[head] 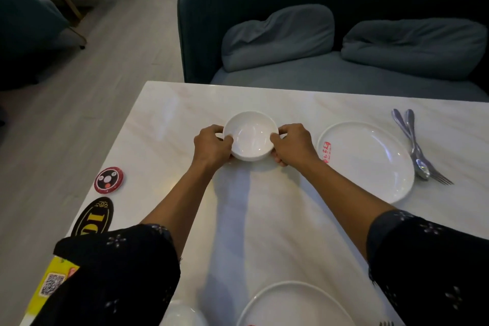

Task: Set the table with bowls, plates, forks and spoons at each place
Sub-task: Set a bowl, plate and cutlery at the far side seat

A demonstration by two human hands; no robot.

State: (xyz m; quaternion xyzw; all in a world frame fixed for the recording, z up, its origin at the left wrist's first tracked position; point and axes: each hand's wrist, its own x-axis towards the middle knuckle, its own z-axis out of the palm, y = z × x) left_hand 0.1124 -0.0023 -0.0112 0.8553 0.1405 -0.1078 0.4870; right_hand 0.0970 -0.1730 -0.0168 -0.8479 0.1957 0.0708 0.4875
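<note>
A small white bowl [250, 134] sits on the white marble table [172, 119] near its far side. My left hand [212, 147] grips the bowl's left rim and my right hand [293, 144] grips its right rim. To the right of the bowl lies a white plate [370, 161] with red print on its left edge. A spoon [416, 151] and a fork [426, 164] lie crossed just right of that plate. At the near edge is another white plate [293, 304], with part of a white bowl [182, 315] to its left and fork tines [386, 323] to its right.
A round red and black call button [109, 179], a black oval number sign [92, 217] and a yellow card with a QR code [50, 283] lie along the table's left edge. A blue sofa [317, 74] with two cushions stands beyond the far edge.
</note>
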